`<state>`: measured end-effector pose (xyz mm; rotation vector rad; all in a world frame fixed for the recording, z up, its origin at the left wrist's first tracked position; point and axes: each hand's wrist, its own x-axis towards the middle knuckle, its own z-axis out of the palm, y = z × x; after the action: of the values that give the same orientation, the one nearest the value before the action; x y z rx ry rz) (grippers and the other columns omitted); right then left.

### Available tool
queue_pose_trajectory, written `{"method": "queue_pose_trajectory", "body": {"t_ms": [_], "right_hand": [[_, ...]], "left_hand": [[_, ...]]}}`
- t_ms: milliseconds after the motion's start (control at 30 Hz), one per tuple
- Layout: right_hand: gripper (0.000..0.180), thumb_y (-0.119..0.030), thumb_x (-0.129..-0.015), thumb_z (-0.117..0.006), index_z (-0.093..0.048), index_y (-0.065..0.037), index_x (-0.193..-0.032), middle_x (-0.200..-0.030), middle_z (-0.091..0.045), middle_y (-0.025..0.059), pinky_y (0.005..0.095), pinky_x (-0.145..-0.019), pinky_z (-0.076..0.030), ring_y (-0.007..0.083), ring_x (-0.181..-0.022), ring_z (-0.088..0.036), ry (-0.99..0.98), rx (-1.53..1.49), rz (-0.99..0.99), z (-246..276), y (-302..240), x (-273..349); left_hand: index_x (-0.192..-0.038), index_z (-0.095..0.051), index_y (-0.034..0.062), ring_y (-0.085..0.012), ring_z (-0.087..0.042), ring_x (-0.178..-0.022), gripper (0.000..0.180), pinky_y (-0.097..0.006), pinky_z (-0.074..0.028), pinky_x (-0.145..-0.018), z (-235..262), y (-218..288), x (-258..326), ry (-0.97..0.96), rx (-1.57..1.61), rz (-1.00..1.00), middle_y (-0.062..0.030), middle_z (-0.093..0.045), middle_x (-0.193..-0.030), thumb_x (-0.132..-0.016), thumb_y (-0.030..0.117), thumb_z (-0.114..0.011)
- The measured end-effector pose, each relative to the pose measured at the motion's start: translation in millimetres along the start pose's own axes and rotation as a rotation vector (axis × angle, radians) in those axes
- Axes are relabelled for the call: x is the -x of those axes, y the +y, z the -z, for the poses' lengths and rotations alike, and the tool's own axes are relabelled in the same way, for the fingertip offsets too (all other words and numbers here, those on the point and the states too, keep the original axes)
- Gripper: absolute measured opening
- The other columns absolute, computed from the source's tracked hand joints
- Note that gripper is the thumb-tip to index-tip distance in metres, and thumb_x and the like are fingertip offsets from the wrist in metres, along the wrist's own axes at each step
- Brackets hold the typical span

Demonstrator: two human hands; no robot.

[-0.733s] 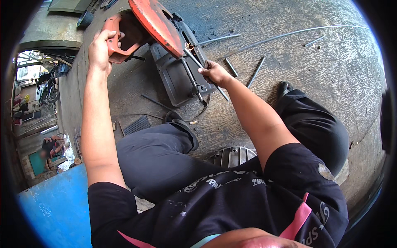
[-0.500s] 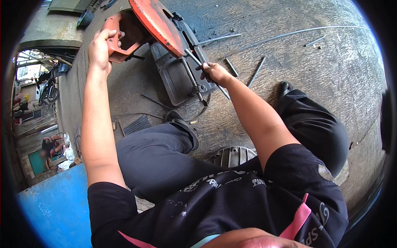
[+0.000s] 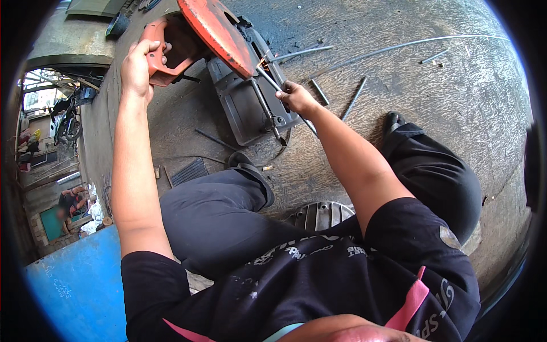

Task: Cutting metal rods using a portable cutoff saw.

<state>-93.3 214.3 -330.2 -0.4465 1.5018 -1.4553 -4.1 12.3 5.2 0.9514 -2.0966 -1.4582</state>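
Note:
My left hand [image 3: 138, 69] is wrapped round the orange D-shaped handle [image 3: 156, 48] of a chop saw. Its worn orange blade guard [image 3: 219, 37] tilts over the grey metal base [image 3: 242, 114]. A thin metal rod [image 3: 270, 78] lies across the base, and my right hand [image 3: 296, 97] grips it with closed fingers. The rod's far end reaches the lower edge of the guard, where small orange sparks [image 3: 263, 59] show. The blade itself is mostly hidden by the guard.
Several cut rods lie on the concrete floor, among them a short dark rod [image 3: 354, 98]. A long thin rod [image 3: 410, 45] stretches to the right. A ribbed metal piece [image 3: 322, 215] sits between my legs. A blue panel [image 3: 80, 285] stands at left; another person [image 3: 71, 202] is far off.
Sparks now appear at the lower edge of the guard, where the rod meets the saw. My right hand has shifted very slightly; my left hand stays on the handle.

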Motion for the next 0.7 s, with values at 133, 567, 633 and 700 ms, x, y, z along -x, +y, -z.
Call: {"method": "queue_pose_trajectory", "body": {"t_ms": [133,567,633,700], "right_hand": [[0.027,-0.022,-0.083,-0.070,-0.055,-0.002,-0.091,-0.073,-0.055,0.0066,0.0325,-0.066,-0.045,0.0165,-0.070,-0.051,0.088,0.066,0.079,-6.5,-2.3,-2.6],[0.030,-0.022,-0.080,-0.070,-0.054,-0.002,-0.096,-0.097,-0.063,0.0203,0.0417,-0.082,-0.046,0.0385,-0.097,-0.059,0.247,0.318,0.200,-14.4,-3.0,0.7],[0.029,-0.023,-0.082,-0.068,-0.055,-0.002,-0.096,-0.097,-0.063,0.0206,0.0421,-0.081,-0.046,0.0387,-0.097,-0.059,0.257,0.336,0.210,-15.2,-8.3,6.1],[0.028,-0.025,-0.084,-0.066,-0.055,-0.002,-0.096,-0.097,-0.062,0.0209,0.0425,-0.081,-0.046,0.0390,-0.097,-0.059,0.265,0.353,0.219,-17.1,-10.1,5.7]], "left_hand": [[-0.097,-0.053,-0.0007,-0.0132,-0.055,-0.067,0.024,-0.027,-0.047,-0.064,1.8,-0.6,0.2,-0.002,-0.006,-0.008,-0.0112,-0.064,-0.086,-0.081,0.016,-0.056],[-0.097,-0.053,-0.0006,-0.0136,-0.055,-0.067,0.023,-0.027,-0.047,-0.065,1.6,-0.4,0.2,0.003,-0.005,-0.011,-0.0114,-0.064,-0.086,-0.081,0.016,-0.057],[-0.097,-0.053,-0.0006,-0.0133,-0.055,-0.067,0.023,-0.027,-0.047,-0.064,2.8,-0.8,0.4,0.002,0.003,-0.002,-0.0114,-0.064,-0.086,-0.081,0.015,-0.056],[-0.097,-0.052,-0.0005,-0.0131,-0.055,-0.067,0.023,-0.026,-0.047,-0.064,4.7,-1.7,0.4,0.000,0.007,-0.002,-0.0113,-0.064,-0.086,-0.081,0.015,-0.056]]}}
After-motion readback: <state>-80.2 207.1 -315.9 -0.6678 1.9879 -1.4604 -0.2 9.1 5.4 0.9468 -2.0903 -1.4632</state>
